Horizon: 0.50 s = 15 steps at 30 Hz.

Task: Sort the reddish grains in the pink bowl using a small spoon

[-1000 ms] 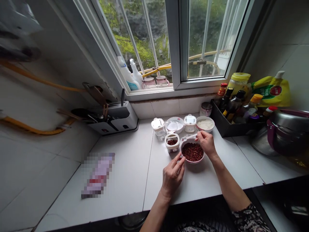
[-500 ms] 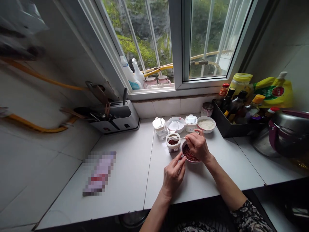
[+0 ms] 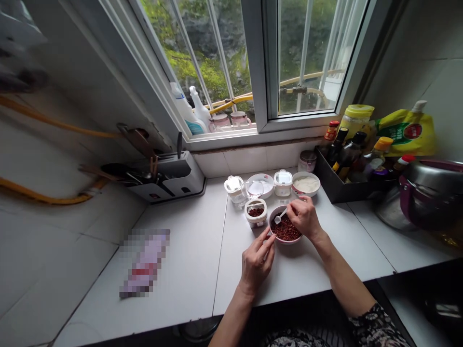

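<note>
My right hand (image 3: 303, 217) is closed around the handle of a small white spoon (image 3: 278, 219). The spoon's tip is over a bowl (image 3: 285, 242) of small reddish-brown grains that look like peppercorns (image 3: 287, 230). With its fingertips, my left hand (image 3: 258, 260) grips the near left side of this bowl. Just left of the bowl stands a seasoning jar (image 3: 256, 221), its clear lid raised and similar grains inside. Behind are two more white-lidded jars, one at left (image 3: 234, 188) and one in the middle (image 3: 282, 182), with a white bowl (image 3: 263, 185) between them.
A bowl of white powder or grains (image 3: 306, 184) sits at the back right. Beyond it, a black box (image 3: 340, 188) holds several bottles, near a metal pot (image 3: 434, 193). A utensil holder (image 3: 184, 180) stands left, and a blurred purplish packet (image 3: 146, 262) lies on the counter.
My right hand has brought the spoon from over the open jar back to the right, down into the bowl of grains. The left hand stays at the bowl. The view has shifted slightly.
</note>
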Motion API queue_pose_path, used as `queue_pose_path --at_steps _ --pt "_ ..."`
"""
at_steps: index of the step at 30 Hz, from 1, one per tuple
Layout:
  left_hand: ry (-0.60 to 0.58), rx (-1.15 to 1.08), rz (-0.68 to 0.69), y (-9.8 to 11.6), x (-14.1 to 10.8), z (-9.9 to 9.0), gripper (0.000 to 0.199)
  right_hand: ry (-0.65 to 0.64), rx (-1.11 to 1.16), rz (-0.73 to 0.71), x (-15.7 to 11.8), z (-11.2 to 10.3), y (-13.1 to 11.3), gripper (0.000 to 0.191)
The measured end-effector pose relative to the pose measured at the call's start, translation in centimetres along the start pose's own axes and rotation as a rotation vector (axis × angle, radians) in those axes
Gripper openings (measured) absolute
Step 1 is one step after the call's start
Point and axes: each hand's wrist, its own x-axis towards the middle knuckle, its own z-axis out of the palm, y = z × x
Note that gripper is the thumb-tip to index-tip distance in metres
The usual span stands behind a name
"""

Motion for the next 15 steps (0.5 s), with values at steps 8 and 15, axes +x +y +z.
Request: queue_pose_path --at_steps 8,15 --pt "-0.008 -0.009 0.0 0.0 -0.1 0.0 0.032 -0.121 0.082 0.069 -0.3 0.2 0.3 0.035" --pt "-0.001 -0.017 0.002 -0.1 -0.1 0.0 0.032 -0.098 0.09 0.13 -0.2 0.0 0.9 0.036"
